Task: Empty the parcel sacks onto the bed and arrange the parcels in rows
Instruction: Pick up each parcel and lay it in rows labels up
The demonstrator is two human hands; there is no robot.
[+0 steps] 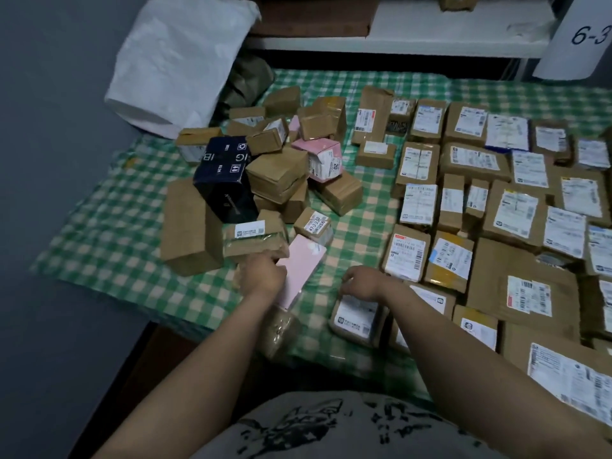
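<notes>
A loose pile of brown cardboard parcels (pixel 278 173), with a dark blue box (pixel 225 180) and a pink-and-white box (pixel 323 160), lies at the middle left of the green checked bed cover (pixel 364 226). Rows of labelled parcels (pixel 496 200) fill the right side. My left hand (pixel 263 274) grips a flat pink parcel (pixel 304 266) at the near foot of the pile. My right hand (pixel 361 283) holds the top edge of a small brown labelled parcel (pixel 357 321) at the left end of the near row. A taped brown parcel (pixel 281 329) lies under my left forearm.
An empty white sack (pixel 175 61) lies crumpled at the bed's far left corner, with a dark green bundle (pixel 246 81) beside it. A white shelf (pixel 430 31) runs along the back; a white post marked 6-3 (pixel 583 38) stands far right. Grey floor (pixel 59 193) borders the bed's left.
</notes>
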